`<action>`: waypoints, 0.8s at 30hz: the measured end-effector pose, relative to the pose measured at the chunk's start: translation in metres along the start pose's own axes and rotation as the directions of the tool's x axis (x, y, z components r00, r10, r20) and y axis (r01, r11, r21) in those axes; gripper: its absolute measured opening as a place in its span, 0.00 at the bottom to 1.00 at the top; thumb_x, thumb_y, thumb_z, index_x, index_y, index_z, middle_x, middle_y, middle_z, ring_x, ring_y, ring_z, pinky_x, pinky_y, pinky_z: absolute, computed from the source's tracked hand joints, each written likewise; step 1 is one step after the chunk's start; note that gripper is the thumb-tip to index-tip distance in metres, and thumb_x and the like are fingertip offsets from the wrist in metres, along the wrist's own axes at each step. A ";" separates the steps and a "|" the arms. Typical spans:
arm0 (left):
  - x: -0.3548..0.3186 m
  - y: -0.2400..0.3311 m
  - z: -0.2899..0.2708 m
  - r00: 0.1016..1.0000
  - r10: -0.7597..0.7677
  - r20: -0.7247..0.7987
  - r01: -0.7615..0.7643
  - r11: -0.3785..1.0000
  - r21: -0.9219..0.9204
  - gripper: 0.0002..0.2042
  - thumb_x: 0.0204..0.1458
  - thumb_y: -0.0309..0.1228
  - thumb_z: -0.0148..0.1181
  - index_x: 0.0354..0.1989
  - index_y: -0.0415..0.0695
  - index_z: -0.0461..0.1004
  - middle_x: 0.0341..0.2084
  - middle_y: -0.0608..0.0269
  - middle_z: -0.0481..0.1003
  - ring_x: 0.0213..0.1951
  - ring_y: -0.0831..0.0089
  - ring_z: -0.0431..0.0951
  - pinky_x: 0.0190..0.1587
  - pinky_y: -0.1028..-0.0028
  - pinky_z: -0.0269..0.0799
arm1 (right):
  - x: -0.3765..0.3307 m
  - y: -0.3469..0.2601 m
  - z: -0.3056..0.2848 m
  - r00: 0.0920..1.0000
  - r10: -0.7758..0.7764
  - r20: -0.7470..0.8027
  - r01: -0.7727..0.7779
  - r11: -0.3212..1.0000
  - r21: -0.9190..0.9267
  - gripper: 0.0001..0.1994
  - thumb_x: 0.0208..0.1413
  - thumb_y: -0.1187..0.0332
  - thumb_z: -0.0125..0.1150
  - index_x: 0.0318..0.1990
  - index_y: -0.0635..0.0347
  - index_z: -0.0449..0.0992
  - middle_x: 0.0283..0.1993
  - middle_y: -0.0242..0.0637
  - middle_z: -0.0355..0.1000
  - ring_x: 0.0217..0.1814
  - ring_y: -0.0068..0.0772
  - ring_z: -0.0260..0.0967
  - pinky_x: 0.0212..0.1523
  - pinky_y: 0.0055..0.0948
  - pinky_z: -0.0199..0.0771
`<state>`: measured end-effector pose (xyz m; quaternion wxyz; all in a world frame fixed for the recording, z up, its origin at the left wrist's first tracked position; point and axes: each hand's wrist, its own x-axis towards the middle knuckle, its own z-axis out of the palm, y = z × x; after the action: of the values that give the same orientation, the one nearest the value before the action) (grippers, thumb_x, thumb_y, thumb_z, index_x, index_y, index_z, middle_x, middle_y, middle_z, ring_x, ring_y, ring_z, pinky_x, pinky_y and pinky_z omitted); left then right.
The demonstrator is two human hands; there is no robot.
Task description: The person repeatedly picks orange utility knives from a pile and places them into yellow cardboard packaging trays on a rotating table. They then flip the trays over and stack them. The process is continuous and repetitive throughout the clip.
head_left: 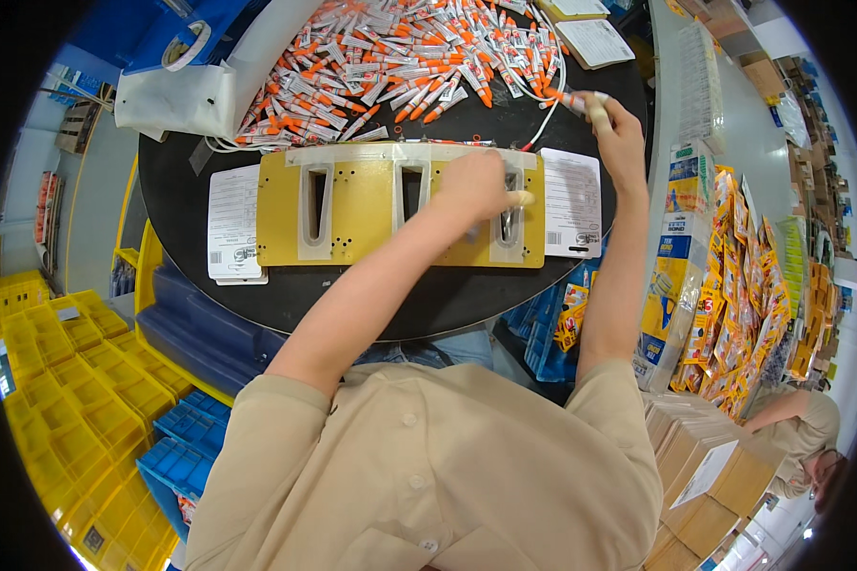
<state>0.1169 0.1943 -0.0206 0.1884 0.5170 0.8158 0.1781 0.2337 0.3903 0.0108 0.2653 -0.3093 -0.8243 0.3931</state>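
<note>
My left hand [476, 186] is over the right-hand slot [511, 228] of a yellow fixture board [371, 224]. Its fingers are bent together, and a pale finger cover shows on one of them. Whatever they may be gripping is hidden. To the right and farther off, my right hand [615, 124] pinches a small white tube with an orange cap [571, 99], slightly blurred, at the edge of the heap. The heap of similar orange-capped tubes [390, 67] spreads across the far side of the black round table [352, 306]. Two other slots in the board lie left of my left hand.
Stacks of printed white cards lie at the board's left [234, 224] and right [573, 200] ends. A white cable [546, 124] runs by the heap. Yellow bins [76, 381] stand at left; orange packets [724, 285] hang at right. Another person [800, 428] is at lower right.
</note>
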 end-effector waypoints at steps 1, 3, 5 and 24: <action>-0.007 -0.008 -0.005 0.998 0.047 -0.047 -0.052 0.993 -0.105 0.25 0.43 0.49 0.67 0.33 0.35 0.76 0.27 0.48 0.79 0.31 0.54 0.81 0.35 0.62 0.76 | -0.013 -0.010 -0.006 0.997 -0.007 0.082 0.005 1.000 0.025 0.11 0.57 0.66 0.61 0.43 0.60 0.80 0.28 0.32 0.73 0.29 0.17 0.64 0.31 0.21 0.65; -0.022 -0.027 -0.018 0.987 0.100 -0.126 -0.135 0.938 -0.319 0.21 0.44 0.43 0.66 0.35 0.34 0.75 0.28 0.48 0.79 0.31 0.53 0.80 0.37 0.62 0.75 | -0.035 -0.027 -0.005 0.961 -0.095 0.259 0.105 0.994 -0.024 0.11 0.52 0.70 0.65 0.42 0.62 0.77 0.29 0.35 0.73 0.29 0.21 0.65 0.33 0.24 0.67; -0.032 -0.049 -0.031 0.999 0.049 -0.021 -0.054 0.895 -0.442 0.19 0.43 0.40 0.66 0.36 0.35 0.75 0.28 0.49 0.79 0.34 0.52 0.80 0.39 0.62 0.74 | -0.054 -0.035 0.012 0.908 -0.089 0.409 0.178 0.966 -0.186 0.15 0.45 0.73 0.69 0.41 0.64 0.74 0.29 0.39 0.73 0.29 0.32 0.69 0.35 0.30 0.70; -0.062 -0.101 -0.051 0.975 -0.214 -0.055 0.219 0.972 0.083 0.32 0.36 0.62 0.67 0.24 0.38 0.79 0.23 0.50 0.78 0.29 0.52 0.80 0.33 0.60 0.75 | 0.080 0.013 0.205 0.987 0.162 -0.026 -0.139 0.748 -0.649 0.17 0.53 0.71 0.56 0.49 0.71 0.68 0.52 0.61 0.67 0.55 0.53 0.69 0.54 0.44 0.71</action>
<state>0.0380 0.0927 -0.0180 0.1649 0.4286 0.8785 0.1318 0.0447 0.3554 -0.0972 0.0960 -0.4408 -0.8858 0.1086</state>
